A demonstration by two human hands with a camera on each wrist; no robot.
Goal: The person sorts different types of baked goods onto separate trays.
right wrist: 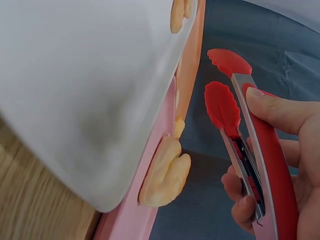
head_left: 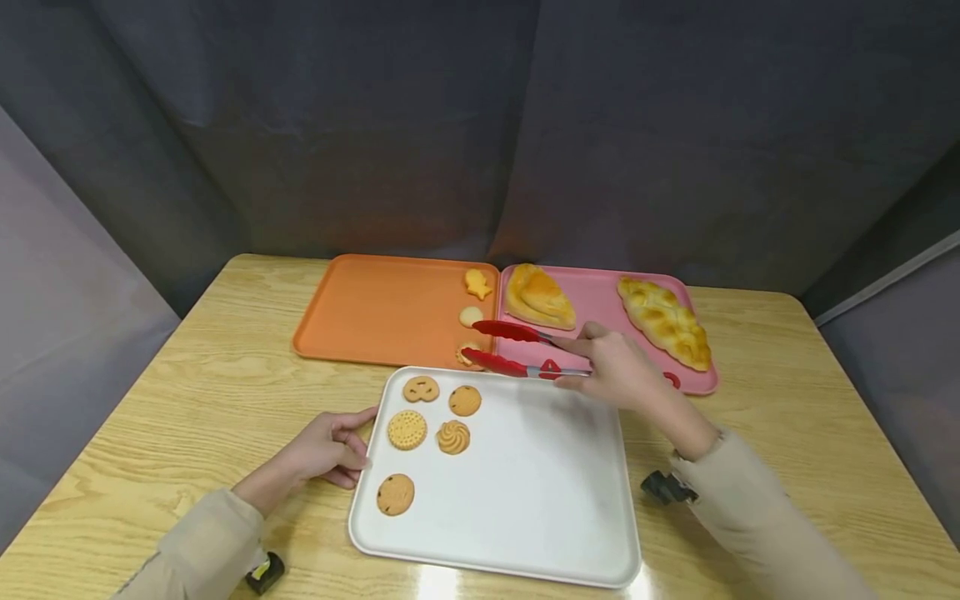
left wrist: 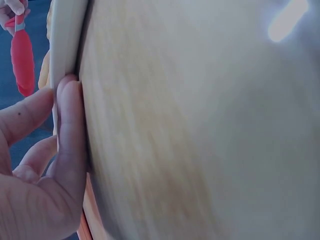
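Red-tipped tongs [head_left: 506, 331]: gripped in right hand [head_left: 618, 367], tips spread, nothing seen between them in the right wrist view. Poised over the right end of the orange tray [head_left: 390, 308], near its seam with the pink tray [head_left: 600, 304]. Upper tip just beside a round pale cookie [head_left: 470, 316]; lower tip partly hiding a fluted cookie [head_left: 462, 354]. Contact with either: cannot tell.

Step in hand, by judgement: lining up at the small cookies, with no grip made. Direction of transfer between orange and white trays not settled by the view. For a pick, probably needed next: choosing one cookie, straddling it, lowering, squeezing gently so as not to nudge its neighbour.

Left hand [head_left: 333, 450] at the left rim of the white tray [head_left: 525, 483], seemingly pinching it lightly; probably worth keeping there for steadiness.

Farther out: five cookies on the white tray, all toward its left side, plenty of bare room to their right. Fish-shaped cookie [head_left: 477, 284] at the back of the orange tray. Wedge-shaped pastry [head_left: 540, 296] and braided loaf [head_left: 666, 325] on the pink tray. Beneath everything, wood-grain surface [head_left: 187, 367]; behind, dark curtain [head_left: 337, 125].
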